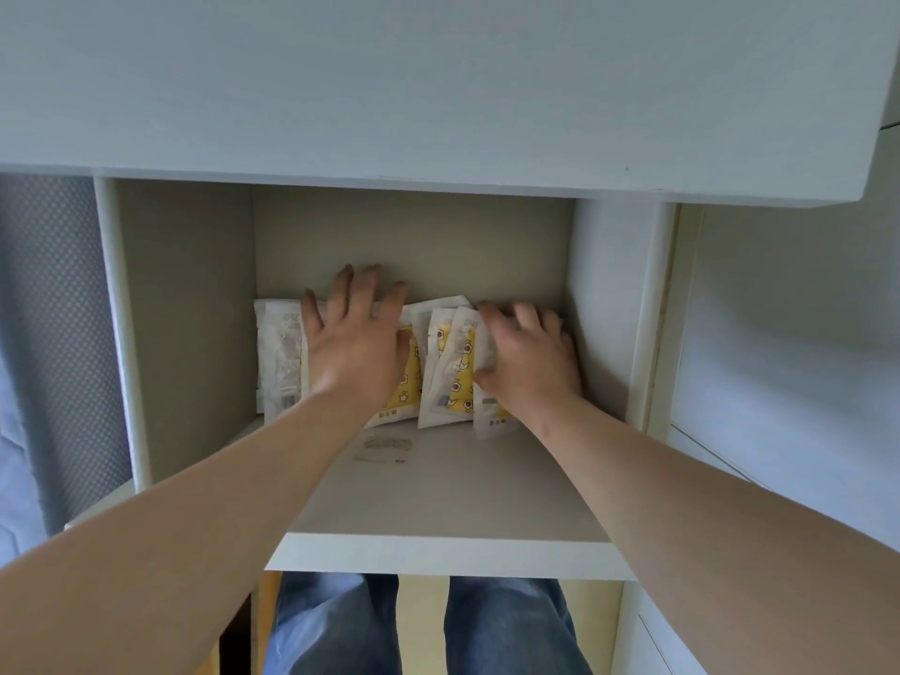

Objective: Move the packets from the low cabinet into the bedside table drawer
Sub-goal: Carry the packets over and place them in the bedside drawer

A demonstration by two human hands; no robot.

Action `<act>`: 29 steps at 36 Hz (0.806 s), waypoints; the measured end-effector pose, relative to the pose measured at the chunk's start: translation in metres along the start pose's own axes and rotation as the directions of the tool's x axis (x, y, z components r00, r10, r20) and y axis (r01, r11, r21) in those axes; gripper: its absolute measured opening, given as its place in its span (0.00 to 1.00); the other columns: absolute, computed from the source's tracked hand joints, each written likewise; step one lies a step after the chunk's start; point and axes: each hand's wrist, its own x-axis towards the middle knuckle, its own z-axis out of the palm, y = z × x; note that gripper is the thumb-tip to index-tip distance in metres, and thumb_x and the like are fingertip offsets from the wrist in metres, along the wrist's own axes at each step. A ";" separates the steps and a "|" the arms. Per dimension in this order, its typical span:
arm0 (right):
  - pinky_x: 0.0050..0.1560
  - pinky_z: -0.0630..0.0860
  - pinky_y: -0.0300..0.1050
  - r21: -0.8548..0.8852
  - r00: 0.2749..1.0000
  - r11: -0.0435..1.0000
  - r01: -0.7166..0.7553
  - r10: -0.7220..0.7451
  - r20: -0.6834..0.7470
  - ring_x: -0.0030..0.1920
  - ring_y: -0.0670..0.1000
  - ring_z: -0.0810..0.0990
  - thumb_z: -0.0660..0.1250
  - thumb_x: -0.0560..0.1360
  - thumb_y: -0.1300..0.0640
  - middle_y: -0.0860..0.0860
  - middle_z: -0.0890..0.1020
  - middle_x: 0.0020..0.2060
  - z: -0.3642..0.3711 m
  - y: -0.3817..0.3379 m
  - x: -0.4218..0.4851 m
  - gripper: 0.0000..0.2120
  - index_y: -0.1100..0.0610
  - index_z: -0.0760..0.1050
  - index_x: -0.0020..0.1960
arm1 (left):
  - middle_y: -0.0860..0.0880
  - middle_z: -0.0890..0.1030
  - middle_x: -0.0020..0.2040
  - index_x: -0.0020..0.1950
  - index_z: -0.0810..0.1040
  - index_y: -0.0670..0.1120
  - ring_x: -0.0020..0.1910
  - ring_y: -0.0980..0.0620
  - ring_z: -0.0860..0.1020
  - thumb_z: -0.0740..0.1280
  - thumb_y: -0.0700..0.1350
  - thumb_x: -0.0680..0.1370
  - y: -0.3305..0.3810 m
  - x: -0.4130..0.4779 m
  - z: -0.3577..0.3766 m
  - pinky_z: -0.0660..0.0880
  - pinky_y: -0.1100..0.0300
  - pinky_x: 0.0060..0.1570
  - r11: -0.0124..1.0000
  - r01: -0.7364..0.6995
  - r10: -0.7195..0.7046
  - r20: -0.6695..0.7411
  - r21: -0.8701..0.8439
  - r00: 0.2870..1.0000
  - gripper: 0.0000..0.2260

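Several packets (pixel 448 372) inside low cabinet (pixel 438 494) — left hand (pixel 355 348) flat on them, right hand (pixel 531 362) curled round some

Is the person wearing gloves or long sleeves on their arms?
No. The left hand and right hand are bare: no gloves, rings or watch. The left forearm and right forearm show no sleeves. Below are blue denim trouser legs.
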 end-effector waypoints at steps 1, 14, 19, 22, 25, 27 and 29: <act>0.63 0.63 0.49 0.002 1.000 1.000 0.002 -0.002 0.003 0.65 0.57 0.61 0.66 0.73 0.54 0.51 0.64 0.66 0.001 0.000 0.000 0.29 0.46 0.59 0.72 | 0.48 0.49 0.77 0.74 0.59 0.54 0.76 0.45 0.43 0.55 0.51 0.81 0.001 0.000 0.001 0.41 0.39 0.71 1.000 -0.017 0.017 0.016 0.005 1.000 0.21; 0.61 0.65 0.49 0.047 1.000 0.999 0.017 -0.017 0.014 0.66 0.58 0.61 0.64 0.74 0.58 0.53 0.64 0.66 0.001 0.002 -0.002 0.29 0.47 0.59 0.73 | 0.43 0.73 0.60 0.62 0.71 0.42 0.52 0.44 0.75 0.61 0.44 0.80 0.029 -0.010 0.012 0.69 0.57 0.43 0.771 0.297 -0.304 0.085 -0.563 0.949 0.12; 0.61 0.66 0.50 0.044 1.000 0.999 -0.010 0.010 0.009 0.67 0.58 0.60 0.65 0.74 0.58 0.52 0.64 0.67 0.002 0.000 -0.001 0.29 0.50 0.60 0.72 | 0.44 0.78 0.55 0.64 0.71 0.42 0.45 0.49 0.73 0.61 0.46 0.80 0.039 -0.003 0.009 0.69 0.59 0.41 0.594 0.418 -0.387 0.211 -0.687 0.898 0.14; 0.61 0.66 0.49 0.041 1.000 0.999 -0.020 0.020 0.007 0.67 0.57 0.60 0.66 0.73 0.57 0.52 0.63 0.68 0.003 0.000 0.000 0.28 0.51 0.61 0.71 | 0.46 0.80 0.54 0.59 0.76 0.43 0.44 0.51 0.73 0.63 0.46 0.79 0.041 0.003 0.009 0.70 0.61 0.43 0.486 0.466 -0.410 0.278 -0.739 0.868 0.12; 0.61 0.66 0.49 0.035 1.000 0.999 -0.025 0.024 0.007 0.67 0.57 0.60 0.66 0.73 0.57 0.51 0.63 0.68 0.003 0.000 0.001 0.28 0.51 0.62 0.71 | 0.49 0.80 0.52 0.55 0.79 0.47 0.43 0.52 0.74 0.63 0.45 0.78 0.040 0.005 0.008 0.70 0.62 0.43 0.440 0.494 -0.407 0.323 -0.750 0.854 0.08; 0.60 0.66 0.49 0.032 1.000 0.999 -0.026 0.027 -0.002 0.67 0.57 0.61 0.66 0.73 0.57 0.51 0.64 0.67 0.003 0.000 0.001 0.27 0.51 0.62 0.70 | 0.49 0.80 0.48 0.49 0.77 0.49 0.42 0.50 0.74 0.60 0.42 0.79 0.041 0.005 0.006 0.71 0.62 0.42 0.513 0.458 -0.363 0.299 -0.726 0.882 0.06; 0.60 0.67 0.49 0.028 1.000 0.999 -0.029 0.029 -0.008 0.66 0.57 0.62 0.66 0.73 0.57 0.51 0.64 0.66 0.004 -0.001 0.001 0.27 0.51 0.63 0.70 | 0.49 0.78 0.46 0.46 0.75 0.49 0.42 0.48 0.75 0.58 0.41 0.79 0.042 0.003 0.006 0.71 0.60 0.40 0.592 0.410 -0.327 0.258 -0.694 0.909 0.07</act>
